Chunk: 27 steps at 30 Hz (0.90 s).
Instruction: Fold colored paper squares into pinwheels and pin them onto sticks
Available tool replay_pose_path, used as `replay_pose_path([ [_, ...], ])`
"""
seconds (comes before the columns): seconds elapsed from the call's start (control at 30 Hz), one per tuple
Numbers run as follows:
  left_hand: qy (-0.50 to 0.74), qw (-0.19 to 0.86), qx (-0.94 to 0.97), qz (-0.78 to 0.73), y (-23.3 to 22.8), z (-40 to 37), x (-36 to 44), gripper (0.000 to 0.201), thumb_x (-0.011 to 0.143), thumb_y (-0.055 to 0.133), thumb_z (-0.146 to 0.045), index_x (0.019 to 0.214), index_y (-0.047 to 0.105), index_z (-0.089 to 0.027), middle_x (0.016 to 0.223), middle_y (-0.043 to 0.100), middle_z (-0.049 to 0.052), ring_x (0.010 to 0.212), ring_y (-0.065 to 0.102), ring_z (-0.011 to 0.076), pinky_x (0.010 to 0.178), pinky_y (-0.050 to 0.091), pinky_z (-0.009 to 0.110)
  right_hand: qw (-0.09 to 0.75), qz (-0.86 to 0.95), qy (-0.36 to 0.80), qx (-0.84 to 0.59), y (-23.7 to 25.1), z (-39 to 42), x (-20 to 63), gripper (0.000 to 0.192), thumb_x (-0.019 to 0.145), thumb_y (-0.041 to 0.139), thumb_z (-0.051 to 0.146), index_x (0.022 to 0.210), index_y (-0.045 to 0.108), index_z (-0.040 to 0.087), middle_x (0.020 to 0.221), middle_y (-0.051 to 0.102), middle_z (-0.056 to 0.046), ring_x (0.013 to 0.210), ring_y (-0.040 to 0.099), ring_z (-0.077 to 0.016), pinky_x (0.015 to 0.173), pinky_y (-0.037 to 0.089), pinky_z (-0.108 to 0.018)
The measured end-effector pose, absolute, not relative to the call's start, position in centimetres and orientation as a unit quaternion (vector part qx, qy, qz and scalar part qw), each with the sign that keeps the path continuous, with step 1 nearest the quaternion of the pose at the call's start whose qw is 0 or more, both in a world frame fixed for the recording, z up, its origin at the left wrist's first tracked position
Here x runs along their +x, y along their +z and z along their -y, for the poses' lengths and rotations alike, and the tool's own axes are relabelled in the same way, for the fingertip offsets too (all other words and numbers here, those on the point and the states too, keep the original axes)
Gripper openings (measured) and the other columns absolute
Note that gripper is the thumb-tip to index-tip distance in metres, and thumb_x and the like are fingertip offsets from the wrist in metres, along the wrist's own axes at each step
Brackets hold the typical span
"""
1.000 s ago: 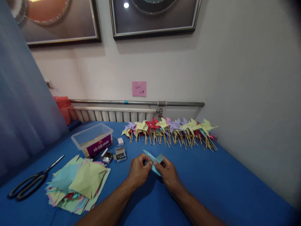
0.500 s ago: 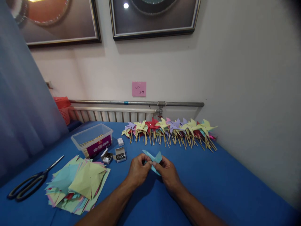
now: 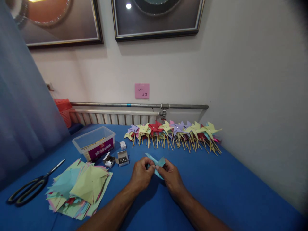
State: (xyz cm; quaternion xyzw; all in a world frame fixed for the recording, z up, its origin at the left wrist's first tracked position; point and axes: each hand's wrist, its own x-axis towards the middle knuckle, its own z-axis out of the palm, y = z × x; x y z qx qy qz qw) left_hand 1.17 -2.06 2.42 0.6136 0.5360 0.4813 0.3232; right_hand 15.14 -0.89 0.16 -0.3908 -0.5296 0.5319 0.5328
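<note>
Both my hands meet over the middle of the blue table (image 3: pixel 226 186). My left hand (image 3: pixel 140 175) and my right hand (image 3: pixel 171 178) pinch a light blue folded paper pinwheel (image 3: pixel 157 163) between their fingertips, just above the cloth. Its pointed flaps stick up and out beyond my fingers; its middle is hidden by them. A stack of cut coloured paper squares (image 3: pixel 80 187) lies to the left of my left forearm.
A row of finished pinwheels on sticks (image 3: pixel 172 133) lies along the far edge by the radiator. A clear plastic box (image 3: pixel 93 142) holds sticks; two small open boxes of pins (image 3: pixel 117 158) sit beside it. Black scissors (image 3: pixel 30 187) lie at far left.
</note>
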Motion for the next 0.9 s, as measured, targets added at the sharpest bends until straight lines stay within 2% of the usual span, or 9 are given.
replay_pose_path([
  [0.57, 0.499, 0.316, 0.605, -0.534, 2.67, 2.40, 1.38, 0.010, 0.075, 0.055, -0.024, 0.068, 0.058, -0.018, 0.060, 0.053, -0.004, 0.059, 0.046, 0.0110, 0.060, 0.036, 0.023, 0.534, 0.526, 0.528, -0.398, 0.11, 0.71, 15.21, 0.032, 0.070, 0.075, 0.048, 0.078, 0.064, 0.019, 0.067, 0.062, 0.001, 0.063, 0.054, -0.0151, 0.061, 0.041, -0.026],
  [0.73, 0.563, 0.380, 0.511, -0.527, 2.67, 1.95, 1.16, 0.014, 0.073, 0.062, -0.030, 0.074, 0.057, -0.017, 0.063, 0.053, -0.004, 0.058, 0.047, 0.0103, 0.057, 0.037, 0.023, 0.554, 0.482, 0.561, -0.381, 0.62, 0.74, 15.31, 0.034, 0.069, 0.078, 0.045, 0.087, 0.067, 0.018, 0.075, 0.068, -0.002, 0.067, 0.057, -0.0173, 0.065, 0.045, -0.029],
  [0.9, 0.541, 0.555, 0.413, -0.477, 2.73, 1.63, 0.92, 0.027, 0.063, 0.073, -0.035, 0.074, 0.060, -0.014, 0.057, 0.056, -0.003, 0.049, 0.045, 0.0086, 0.051, 0.035, 0.023, 0.546, 0.488, 0.567, -0.377, 0.80, 0.92, 15.38, 0.034, 0.070, 0.079, 0.044, 0.087, 0.068, 0.017, 0.073, 0.068, -0.001, 0.065, 0.056, -0.0161, 0.064, 0.044, -0.028],
])
